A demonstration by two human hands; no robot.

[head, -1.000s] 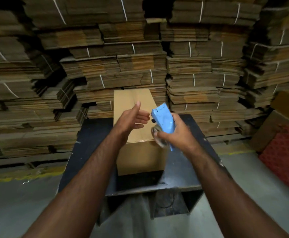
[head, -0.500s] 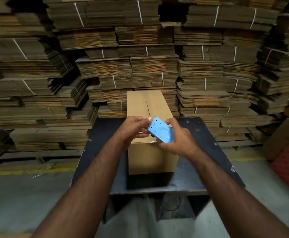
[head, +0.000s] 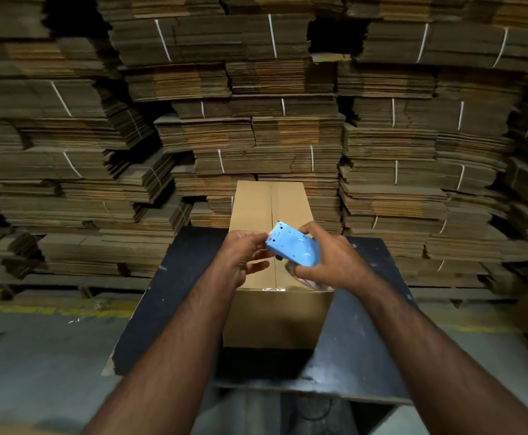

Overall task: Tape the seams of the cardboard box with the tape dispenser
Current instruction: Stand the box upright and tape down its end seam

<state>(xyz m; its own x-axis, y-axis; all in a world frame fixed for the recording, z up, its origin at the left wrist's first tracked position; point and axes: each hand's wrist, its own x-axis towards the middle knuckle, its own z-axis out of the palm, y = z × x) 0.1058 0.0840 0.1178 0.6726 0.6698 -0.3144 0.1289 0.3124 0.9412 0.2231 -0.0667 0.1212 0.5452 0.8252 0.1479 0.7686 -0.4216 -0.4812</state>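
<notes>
No writing is showing readably on anything. The right hand (head: 328, 262) is gripping the blue tape dispenser (head: 292, 248) above the cardboard box (head: 275, 318) sitting on the black table (head: 168, 296). The left hand (head: 242, 257), fingers curled, is pinching at the dispenser's toothed end.

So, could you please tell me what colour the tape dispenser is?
Light blue; the tape dispenser shows best in the head view, held in the right hand.

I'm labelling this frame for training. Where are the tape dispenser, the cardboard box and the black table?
tape dispenser (head: 292, 244): head view, blue body.
cardboard box (head: 275, 321): head view, near side wall.
black table (head: 174, 296): head view, bare top left of box.
</notes>
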